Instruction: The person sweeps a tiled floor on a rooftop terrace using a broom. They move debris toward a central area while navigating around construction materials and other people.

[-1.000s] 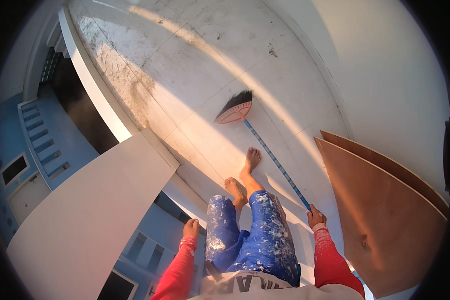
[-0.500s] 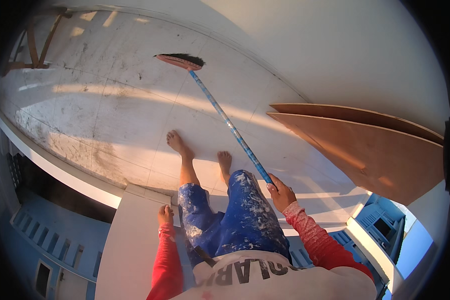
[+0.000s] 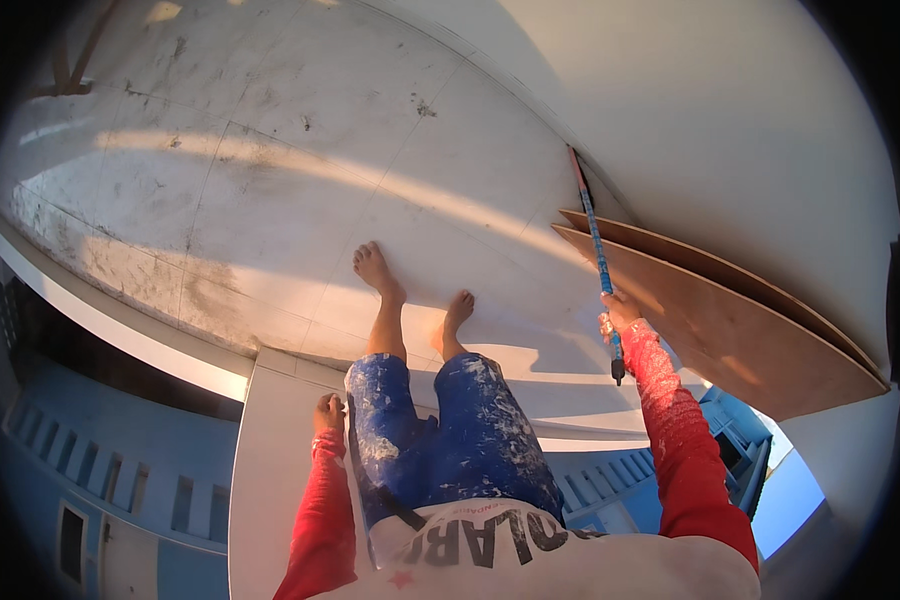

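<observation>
We have the broom handle (image 3: 595, 235) in the right hand (image 3: 622, 312), fingers wrapped right around it, no gap to speak of, with the butt poking out on the near side of the fist. And look at the line of it: from our grip the long axis runs away to the far side, leaning just slightly left, so the broom head (image 3: 579, 175) lies nearly straight out beyond the hand. We see that head almost edge-on, a thin strip by the foot of the pale wall (image 3: 730, 130); whether it touches the wall, we can't tell.

Tight quarters here! The handle crosses close by the left corner of the brown boards (image 3: 715, 315), which take up the space to the right of our grip, while the pale floor (image 3: 420, 190) opens out to the left of the handle.

The right hand is plainly the nearer one. Our left hand (image 3: 328, 413) hangs well apart, over on the left beside the blue shorts (image 3: 382, 425), fingers loosely curled; we make out nothing in it, but can't tell whether it closes on anything.
</observation>
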`<state>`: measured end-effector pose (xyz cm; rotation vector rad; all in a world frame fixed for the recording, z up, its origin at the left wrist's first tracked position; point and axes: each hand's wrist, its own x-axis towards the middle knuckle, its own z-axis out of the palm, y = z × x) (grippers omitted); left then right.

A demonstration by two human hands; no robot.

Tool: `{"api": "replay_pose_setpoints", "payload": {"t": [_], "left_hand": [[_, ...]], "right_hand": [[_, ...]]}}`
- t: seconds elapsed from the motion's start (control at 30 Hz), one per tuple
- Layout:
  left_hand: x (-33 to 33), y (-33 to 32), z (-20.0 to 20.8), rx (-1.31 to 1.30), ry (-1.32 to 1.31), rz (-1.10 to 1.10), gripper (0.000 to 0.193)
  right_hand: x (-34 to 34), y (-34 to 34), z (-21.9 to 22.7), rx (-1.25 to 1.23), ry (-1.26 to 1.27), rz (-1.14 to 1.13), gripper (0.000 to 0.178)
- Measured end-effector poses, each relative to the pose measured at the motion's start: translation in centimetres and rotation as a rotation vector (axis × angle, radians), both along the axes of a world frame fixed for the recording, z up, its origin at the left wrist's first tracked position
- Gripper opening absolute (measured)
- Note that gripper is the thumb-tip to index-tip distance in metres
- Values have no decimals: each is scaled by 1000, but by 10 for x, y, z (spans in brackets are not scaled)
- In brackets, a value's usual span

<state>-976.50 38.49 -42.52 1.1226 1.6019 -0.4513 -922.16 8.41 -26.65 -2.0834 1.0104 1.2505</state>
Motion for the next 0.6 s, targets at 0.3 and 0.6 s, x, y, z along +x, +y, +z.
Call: {"api": "replay_pose_setpoints", "payload": {"t": [0.3, 0.6], "left_hand": [[49, 36, -2, 41, -27, -90, 35], [7, 17, 3, 106, -25, 92, 32]], "right_hand": [[-100, 340, 100, 806, 252, 18, 18], [-107, 196, 190, 421, 144, 93, 46]]}}
